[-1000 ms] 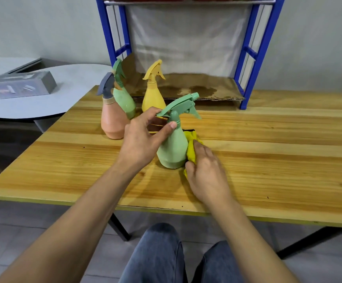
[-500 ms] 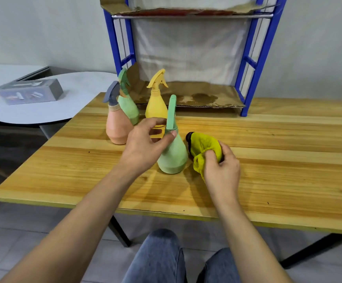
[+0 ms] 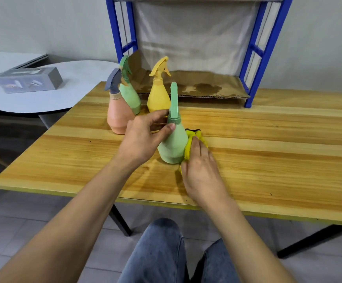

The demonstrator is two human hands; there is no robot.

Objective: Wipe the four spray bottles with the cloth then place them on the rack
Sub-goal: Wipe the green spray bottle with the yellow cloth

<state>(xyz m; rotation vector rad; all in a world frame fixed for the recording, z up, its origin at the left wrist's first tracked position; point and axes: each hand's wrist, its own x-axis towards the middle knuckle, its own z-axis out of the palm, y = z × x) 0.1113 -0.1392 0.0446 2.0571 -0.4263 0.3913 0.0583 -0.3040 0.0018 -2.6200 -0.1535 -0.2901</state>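
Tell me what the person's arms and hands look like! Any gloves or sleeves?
No gloves and no sleeves in view: the left hand and right hand are bare, and the left forearm and right forearm are bare to the picture's edge. No watch, ring or bracelet shows. Lower down, the legs wear blue denim jeans.

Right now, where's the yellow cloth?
Head view, centre of the wooden table: the yellow cloth is under the right hand, pressed against the right side of the near green bottle, whose neck the left hand holds.
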